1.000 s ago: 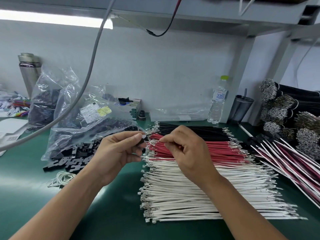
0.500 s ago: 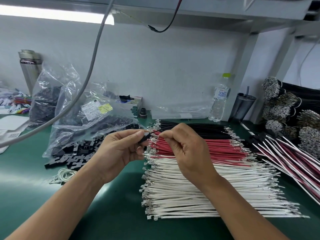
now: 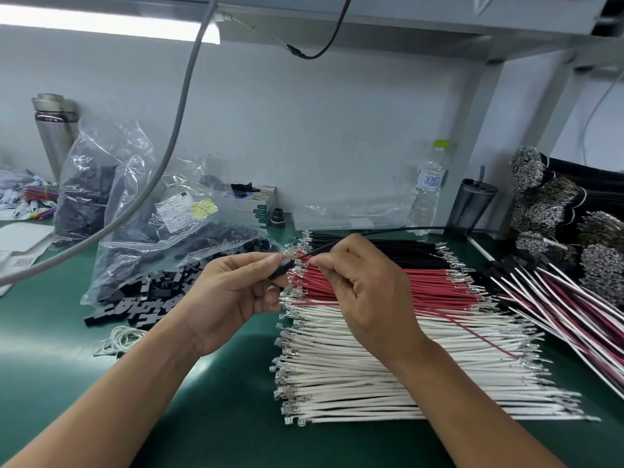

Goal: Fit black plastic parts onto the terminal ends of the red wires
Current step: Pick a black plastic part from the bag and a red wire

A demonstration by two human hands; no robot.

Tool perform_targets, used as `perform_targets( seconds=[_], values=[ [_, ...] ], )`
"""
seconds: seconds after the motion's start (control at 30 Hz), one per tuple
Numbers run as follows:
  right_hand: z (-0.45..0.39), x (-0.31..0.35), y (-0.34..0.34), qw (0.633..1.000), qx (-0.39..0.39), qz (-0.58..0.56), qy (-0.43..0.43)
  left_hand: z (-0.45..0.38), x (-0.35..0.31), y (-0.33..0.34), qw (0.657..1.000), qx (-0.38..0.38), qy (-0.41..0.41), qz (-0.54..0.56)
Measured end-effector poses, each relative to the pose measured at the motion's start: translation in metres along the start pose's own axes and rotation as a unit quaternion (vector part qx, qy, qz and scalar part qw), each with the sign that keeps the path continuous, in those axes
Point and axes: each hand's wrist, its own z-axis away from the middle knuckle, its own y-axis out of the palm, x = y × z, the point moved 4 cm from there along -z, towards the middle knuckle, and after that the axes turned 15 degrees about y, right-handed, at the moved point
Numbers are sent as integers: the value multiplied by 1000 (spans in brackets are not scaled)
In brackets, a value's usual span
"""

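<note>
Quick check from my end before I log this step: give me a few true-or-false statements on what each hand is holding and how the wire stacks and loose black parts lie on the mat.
1. The left hand pinches a small black plastic part. True.
2. The right hand rests flat and open on the white wires. False: its fingers pinch a thin black wire at the part.
3. The red wires lie between the black wires and the white ones. True.
4. The loose black parts lie right of the wire stacks. False: they lie to the left, by the plastic bags.
5. A water bottle stands at the back wall. True.
</note>
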Motion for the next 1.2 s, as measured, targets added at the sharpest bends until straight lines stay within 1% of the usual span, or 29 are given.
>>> perform_targets(
  seconds=[0.13, 0.2, 0.23, 0.33, 0.57, 0.73, 0.87, 1.03, 1.2],
  values=[
    [1, 3, -2, 993, -12, 95, -68, 0, 1, -2, 1000, -4, -16, -9],
    [1, 4, -2, 988, -18, 118, -95, 0, 2, -3, 1000, -4, -25, -7],
    [2, 4, -2, 990, -17, 107, -94, 0, 2, -3, 1000, -2, -29, -3],
    [2, 2, -1, 998, -9, 33, -54, 0, 2, -2, 999, 11, -37, 12],
    [2, -1, 2, 998, -3, 48, -43, 0, 0, -2, 999, 15, -35, 15],
    [1, -5, 3, 1000, -6, -22, -8, 1, -1, 1, 999, 9, -36, 16],
    [1, -3, 4, 1000, -2, -7, -15, 1, -1, 1, 999, 7, -37, 19],
    [3, -3, 4, 1000, 10, -22, -3, 1, -1, 1, 999, 6, -39, 22],
    [2, 1, 2, 997, 25, 47, -55, 1, 0, 0, 999, 5, -44, 16]
  ],
)
